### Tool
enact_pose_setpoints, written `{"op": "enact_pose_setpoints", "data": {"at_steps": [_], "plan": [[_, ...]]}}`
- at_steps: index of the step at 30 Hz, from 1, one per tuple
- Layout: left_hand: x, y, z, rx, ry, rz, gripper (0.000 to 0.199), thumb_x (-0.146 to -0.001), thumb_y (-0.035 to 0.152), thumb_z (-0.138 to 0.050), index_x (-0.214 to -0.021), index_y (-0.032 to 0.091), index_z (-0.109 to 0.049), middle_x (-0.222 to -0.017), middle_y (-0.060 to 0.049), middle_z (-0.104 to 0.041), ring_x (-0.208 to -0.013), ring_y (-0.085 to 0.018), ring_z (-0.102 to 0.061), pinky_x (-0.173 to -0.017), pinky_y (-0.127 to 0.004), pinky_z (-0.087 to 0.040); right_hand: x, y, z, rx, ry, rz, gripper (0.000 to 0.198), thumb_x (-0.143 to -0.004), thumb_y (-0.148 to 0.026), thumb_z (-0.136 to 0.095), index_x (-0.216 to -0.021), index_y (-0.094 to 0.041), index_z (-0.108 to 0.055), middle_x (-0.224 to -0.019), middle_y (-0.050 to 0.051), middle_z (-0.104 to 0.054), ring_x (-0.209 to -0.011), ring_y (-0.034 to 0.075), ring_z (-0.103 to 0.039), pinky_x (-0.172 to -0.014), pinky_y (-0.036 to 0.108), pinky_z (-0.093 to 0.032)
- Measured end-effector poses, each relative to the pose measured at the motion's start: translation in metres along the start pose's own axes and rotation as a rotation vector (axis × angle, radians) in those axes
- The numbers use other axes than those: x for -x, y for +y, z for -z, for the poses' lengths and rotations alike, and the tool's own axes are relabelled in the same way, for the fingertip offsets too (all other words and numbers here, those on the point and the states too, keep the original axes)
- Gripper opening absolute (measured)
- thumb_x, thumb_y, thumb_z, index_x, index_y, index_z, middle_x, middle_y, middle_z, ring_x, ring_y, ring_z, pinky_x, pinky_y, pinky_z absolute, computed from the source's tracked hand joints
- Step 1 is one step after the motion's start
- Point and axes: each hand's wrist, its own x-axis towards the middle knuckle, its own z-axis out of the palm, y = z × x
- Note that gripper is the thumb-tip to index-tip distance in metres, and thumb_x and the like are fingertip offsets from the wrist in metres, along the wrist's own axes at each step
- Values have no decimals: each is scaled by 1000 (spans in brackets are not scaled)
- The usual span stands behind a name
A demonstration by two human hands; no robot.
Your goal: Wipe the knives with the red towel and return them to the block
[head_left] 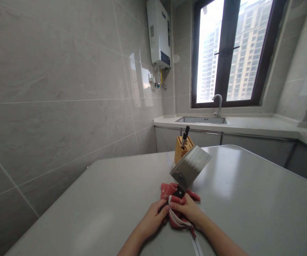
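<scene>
A cleaver (192, 166) with a broad steel blade and a black handle is held up over the table, its blade tilted up and to the right. My left hand (155, 217) is closed around the lower end of the handle. My right hand (188, 209) is closed on a red cloth (178, 220) with a white edge, which is wrapped about the handle near the blade. Behind the blade stands a wooden knife block (180, 151) with a black-handled tool (185, 136) in it; the blade hides part of the block.
The white table (116, 192) spreads under my hands, a pale seam running across it. Beyond it are a counter (257, 122) with a sink (203, 120) and faucet (217, 103), a window, and a water heater (159, 33) on the tiled wall.
</scene>
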Motion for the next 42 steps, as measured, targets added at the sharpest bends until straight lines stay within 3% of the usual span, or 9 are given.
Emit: {"op": "enact_pose_setpoints", "data": {"at_steps": [6, 12, 20, 27, 31, 42], "plan": [[-1, 8, 2, -42, -5, -61, 41, -90, 46, -44, -109, 15, -62, -86, -5, -60, -69, -14, -48, -62, -22, -40, 1, 2, 1, -18, 30, -14, 60, -55, -38, -81, -104, -18, -52, -95, 7, -68, -94, 26, -63, -85, 38, -49], [-1, 2, 1, -22, -7, -16, 42, -90, 47, -43, -104, 12, -62, -70, -1, -53, -57, -10, -42, -54, -20, -37, 1, -1, 0, -40, 62, -44, 58, -54, -39, -81, -100, -18, -52, -93, 6, -67, -91, 25, -64, -82, 37, -49], [1, 4, 1, 6, -20, -29, 41, -90, 47, -43, -104, 13, -60, -68, 1, -49, -55, -9, -40, -52, -20, -35, -4, 10, 5, -4, 189, -72, 53, -54, -42, -80, -91, -17, -51, -72, -1, -63, -71, 19, -63, -65, 30, -50], [1, 0, 1, 0, -25, -1, 42, -90, 50, -42, -90, 11, -58, -60, 3, -44, -52, -8, -37, -48, -19, -29, -2, -6, 3, -120, 221, -37, 48, -56, -40, -79, -89, -17, -53, -72, -2, -63, -72, 18, -63, -66, 29, -50], [1, -2, 1, -11, -16, 16, 43, -89, 51, -41, -83, 11, -56, -58, 4, -43, -51, -8, -37, -48, -19, -29, -4, -9, 5, -113, 313, -56, 42, -54, -42, -79, -75, -18, -52, -60, -4, -59, -61, 16, -61, -57, 27, -49], [2, -1, 1, -12, -23, 43, 46, -88, 54, -42, -83, 11, -56, -58, 3, -44, -52, -8, -37, -48, -19, -27, -8, -10, 8, -88, 441, -75, 41, -52, -48, -78, -64, -19, -50, -58, -3, -62, -61, 17, -63, -56, 26, -50]]}}
